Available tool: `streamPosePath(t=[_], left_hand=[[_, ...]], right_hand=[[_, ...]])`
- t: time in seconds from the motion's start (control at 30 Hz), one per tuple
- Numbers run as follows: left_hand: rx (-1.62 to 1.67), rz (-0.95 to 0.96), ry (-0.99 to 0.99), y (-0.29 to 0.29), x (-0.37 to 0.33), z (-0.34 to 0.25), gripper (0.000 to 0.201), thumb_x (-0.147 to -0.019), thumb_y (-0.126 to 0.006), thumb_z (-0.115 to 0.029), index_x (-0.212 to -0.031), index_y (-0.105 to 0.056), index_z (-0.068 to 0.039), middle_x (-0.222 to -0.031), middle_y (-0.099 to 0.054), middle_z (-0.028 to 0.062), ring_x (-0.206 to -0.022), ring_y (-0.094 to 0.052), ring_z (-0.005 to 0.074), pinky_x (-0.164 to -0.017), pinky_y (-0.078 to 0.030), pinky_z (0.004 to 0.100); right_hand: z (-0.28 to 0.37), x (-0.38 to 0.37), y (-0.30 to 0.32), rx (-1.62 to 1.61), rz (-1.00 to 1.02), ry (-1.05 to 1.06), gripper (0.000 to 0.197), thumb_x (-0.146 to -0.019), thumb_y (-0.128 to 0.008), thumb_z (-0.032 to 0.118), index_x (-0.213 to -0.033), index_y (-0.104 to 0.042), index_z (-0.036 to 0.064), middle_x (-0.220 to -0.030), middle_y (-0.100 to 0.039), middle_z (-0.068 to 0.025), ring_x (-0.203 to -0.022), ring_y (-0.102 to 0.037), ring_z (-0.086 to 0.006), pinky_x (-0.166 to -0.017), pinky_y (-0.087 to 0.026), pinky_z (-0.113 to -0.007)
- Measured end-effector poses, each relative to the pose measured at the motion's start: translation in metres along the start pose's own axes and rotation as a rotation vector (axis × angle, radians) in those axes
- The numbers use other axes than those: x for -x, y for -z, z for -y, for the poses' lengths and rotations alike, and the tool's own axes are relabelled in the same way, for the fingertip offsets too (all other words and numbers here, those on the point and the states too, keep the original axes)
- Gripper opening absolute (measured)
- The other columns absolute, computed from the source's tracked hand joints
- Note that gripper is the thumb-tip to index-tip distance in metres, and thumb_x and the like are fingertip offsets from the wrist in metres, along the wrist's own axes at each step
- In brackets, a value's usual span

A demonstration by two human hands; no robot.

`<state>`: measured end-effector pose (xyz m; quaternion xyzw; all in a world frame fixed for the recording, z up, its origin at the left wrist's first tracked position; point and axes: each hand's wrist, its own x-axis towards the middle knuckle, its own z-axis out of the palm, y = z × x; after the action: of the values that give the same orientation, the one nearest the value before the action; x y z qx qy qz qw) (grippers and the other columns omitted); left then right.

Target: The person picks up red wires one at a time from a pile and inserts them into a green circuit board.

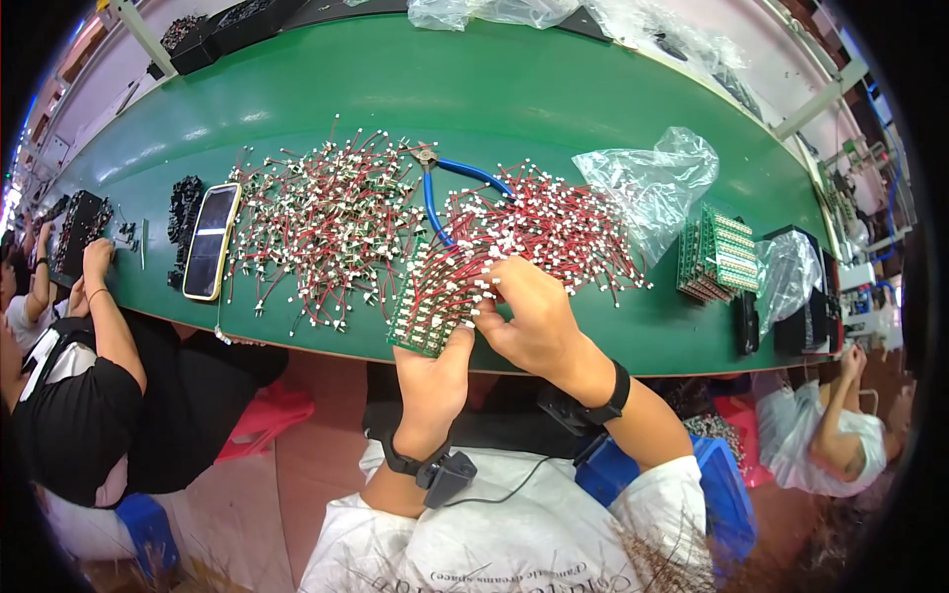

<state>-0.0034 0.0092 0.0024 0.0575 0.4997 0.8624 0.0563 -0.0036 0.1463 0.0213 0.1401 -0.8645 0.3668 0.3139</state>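
Near the table's front edge my left hand (432, 383) grips a green circuit board panel (423, 326) by its lower end, the thumb lying on its face. Rows of small white parts cover the panel, and red wires with white plugs fan out from it to the right. My right hand (542, 318) is closed in a pinch at the panel's right side, on the white plug end of a wire lead (484, 285); its fingertips are partly hidden. Just behind the panel lies a heap of red wire leads (583, 232). Blue-handled cutting pliers (430, 203) rest open against that heap.
Left of the pliers spreads a second heap of wired parts (326, 222), beside a phone (212, 242). To the right are a clear plastic bag (657, 188), a stack of green boards (720, 252) and a black box (799, 321). Co-workers sit at both sides.
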Motion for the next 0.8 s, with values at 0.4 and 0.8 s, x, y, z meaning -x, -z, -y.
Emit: streamPosePath(t=[0.4, 0.8], left_hand=[[-0.227, 0.051, -0.039, 0.002, 0.002, -0.009, 0.026, -0.086, -0.054, 0.009, -0.109, -0.065, 0.004, -0.100, -0.068, 0.0046, -0.092, -0.060, 0.0100, -0.082, -0.048, 0.0267], [0.071, -0.092, 0.015, 0.049, -0.009, -0.014, 0.054, -0.082, -0.047, 0.019, -0.133, -0.045, 0.005, -0.123, -0.059, 0.0158, -0.112, -0.062, 0.0257, -0.102, -0.050, 0.0450]], right_hand=[[0.002, 0.003, 0.005, 0.018, 0.133, -0.043, 0.045, -0.069, -0.073, -0.005, -0.110, -0.052, -0.0062, -0.091, -0.061, -0.0186, -0.077, -0.064, -0.0383, -0.067, -0.052, -0.042], [-0.065, -0.026, 0.055, 0.248, 0.041, -0.163, 0.021, -0.078, -0.073, 0.006, -0.099, -0.070, 0.0058, -0.087, -0.062, -0.0122, -0.082, -0.062, -0.0296, -0.072, -0.050, -0.037]])
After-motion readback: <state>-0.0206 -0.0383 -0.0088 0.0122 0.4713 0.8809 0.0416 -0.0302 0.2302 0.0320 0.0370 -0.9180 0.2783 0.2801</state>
